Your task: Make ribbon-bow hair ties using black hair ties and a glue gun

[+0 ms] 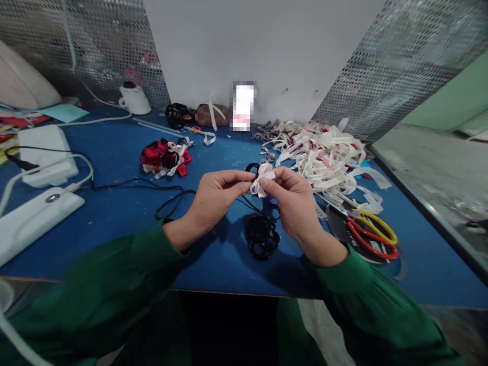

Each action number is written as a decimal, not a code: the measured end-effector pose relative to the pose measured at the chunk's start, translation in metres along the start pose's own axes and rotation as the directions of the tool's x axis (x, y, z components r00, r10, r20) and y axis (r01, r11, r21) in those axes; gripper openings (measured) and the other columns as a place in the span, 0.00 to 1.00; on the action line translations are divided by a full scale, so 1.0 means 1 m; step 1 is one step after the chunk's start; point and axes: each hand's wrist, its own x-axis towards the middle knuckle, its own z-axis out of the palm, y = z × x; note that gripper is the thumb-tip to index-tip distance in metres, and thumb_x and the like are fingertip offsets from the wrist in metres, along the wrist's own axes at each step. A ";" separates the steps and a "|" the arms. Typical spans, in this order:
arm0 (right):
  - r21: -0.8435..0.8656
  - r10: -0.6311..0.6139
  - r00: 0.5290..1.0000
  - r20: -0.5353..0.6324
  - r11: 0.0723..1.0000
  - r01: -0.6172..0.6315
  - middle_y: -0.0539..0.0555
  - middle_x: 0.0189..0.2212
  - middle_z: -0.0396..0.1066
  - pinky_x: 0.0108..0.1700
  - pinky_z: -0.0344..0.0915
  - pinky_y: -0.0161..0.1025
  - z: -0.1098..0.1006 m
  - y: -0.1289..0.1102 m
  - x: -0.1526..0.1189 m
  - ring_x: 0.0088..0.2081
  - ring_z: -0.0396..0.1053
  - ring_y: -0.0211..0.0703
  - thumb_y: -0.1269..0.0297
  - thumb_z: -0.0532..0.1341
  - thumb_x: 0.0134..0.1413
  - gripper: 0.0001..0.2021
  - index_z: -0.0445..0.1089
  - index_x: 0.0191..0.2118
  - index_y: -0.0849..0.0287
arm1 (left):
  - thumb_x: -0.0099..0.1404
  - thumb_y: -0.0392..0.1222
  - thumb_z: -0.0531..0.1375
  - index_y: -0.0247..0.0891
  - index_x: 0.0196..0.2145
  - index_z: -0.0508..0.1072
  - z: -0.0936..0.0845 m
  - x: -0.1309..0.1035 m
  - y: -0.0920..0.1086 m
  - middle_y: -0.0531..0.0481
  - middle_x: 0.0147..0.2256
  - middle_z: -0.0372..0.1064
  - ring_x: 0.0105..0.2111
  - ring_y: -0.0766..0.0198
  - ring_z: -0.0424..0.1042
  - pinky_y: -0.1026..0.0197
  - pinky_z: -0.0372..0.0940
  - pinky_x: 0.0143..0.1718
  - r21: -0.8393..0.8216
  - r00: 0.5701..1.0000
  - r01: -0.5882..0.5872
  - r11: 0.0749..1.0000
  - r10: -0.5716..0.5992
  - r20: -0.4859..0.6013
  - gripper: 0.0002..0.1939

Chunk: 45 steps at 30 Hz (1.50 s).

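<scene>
Between my two hands, over the middle of the blue table, is a pale pink ribbon bow (266, 175) with a black hair tie (251, 167) looped behind it. My left hand (224, 190) pinches the bow's left side between thumb and forefinger. On the other side, my right hand (292, 198) grips the bow's loops in a closed pinch. Just below my hands lies a heap of black hair ties (262, 236). Something blue, partly covered by my right hand, shows above that heap.
Cut ribbon strips (320, 152) are piled at the back right, with red-and-yellow-handled scissors (371, 234) in front. Red, white and black bows (165, 157) lie left. A black cable crosses toward a white power strip (49, 152). A blurred phone (243, 107) leans against the back panel.
</scene>
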 end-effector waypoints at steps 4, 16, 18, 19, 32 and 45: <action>-0.007 -0.005 1.000 0.007 1.000 0.005 0.47 0.24 0.70 0.33 0.67 0.37 0.000 -0.002 0.000 0.27 0.66 0.37 0.58 0.70 0.50 0.11 0.69 0.28 0.55 | 0.54 0.37 0.71 0.41 0.33 0.85 -0.001 0.000 -0.001 0.50 0.34 0.82 0.36 0.59 0.78 0.58 0.72 0.44 0.046 0.999 -0.038 0.998 0.038 -0.004 0.06; 0.037 0.029 1.000 0.011 0.999 -0.030 0.47 0.23 0.70 0.32 0.66 0.36 0.000 0.000 0.002 0.26 0.66 0.36 0.61 0.71 0.48 0.10 0.69 0.27 0.56 | 0.57 0.38 0.69 0.40 0.33 0.84 -0.003 0.001 0.002 0.49 0.34 0.82 0.36 0.59 0.78 0.59 0.71 0.42 0.138 0.995 -0.095 0.986 0.094 0.018 0.04; 0.052 0.025 1.000 0.015 0.998 -0.026 0.47 0.23 0.70 0.32 0.66 0.36 0.000 0.001 0.001 0.26 0.66 0.35 0.61 0.71 0.48 0.10 0.70 0.27 0.56 | 0.58 0.41 0.69 0.39 0.32 0.84 -0.003 0.001 0.001 0.49 0.33 0.81 0.35 0.60 0.77 0.61 0.71 0.40 0.137 0.993 -0.116 0.984 0.113 0.032 0.05; 0.057 0.020 1.000 0.017 0.998 -0.021 0.46 0.23 0.70 0.32 0.67 0.36 0.001 0.002 0.001 0.26 0.66 0.35 0.61 0.71 0.48 0.10 0.70 0.27 0.56 | 0.57 0.43 0.70 0.39 0.32 0.83 -0.004 0.002 0.000 0.49 0.33 0.81 0.34 0.60 0.77 0.61 0.71 0.39 0.140 0.992 -0.123 0.982 0.119 0.038 0.06; 0.076 0.024 0.998 0.059 0.997 -0.029 0.46 0.22 0.70 0.33 0.67 0.35 0.005 0.002 -0.003 0.26 0.66 0.35 0.60 0.69 0.52 0.09 0.72 0.28 0.57 | 0.59 0.41 0.67 0.37 0.31 0.81 -0.007 0.003 0.001 0.50 0.31 0.80 0.32 0.63 0.76 0.62 0.69 0.38 0.243 0.982 -0.190 0.951 0.180 0.065 0.05; 0.074 0.026 0.997 0.068 0.997 -0.031 0.47 0.24 0.71 0.34 0.67 0.35 0.008 0.005 -0.004 0.26 0.68 0.35 0.59 0.67 0.55 0.09 0.72 0.29 0.57 | 0.61 0.42 0.66 0.39 0.30 0.80 -0.009 0.003 0.001 0.52 0.30 0.79 0.33 0.61 0.76 0.59 0.68 0.40 0.381 0.977 -0.211 0.900 0.206 0.055 0.04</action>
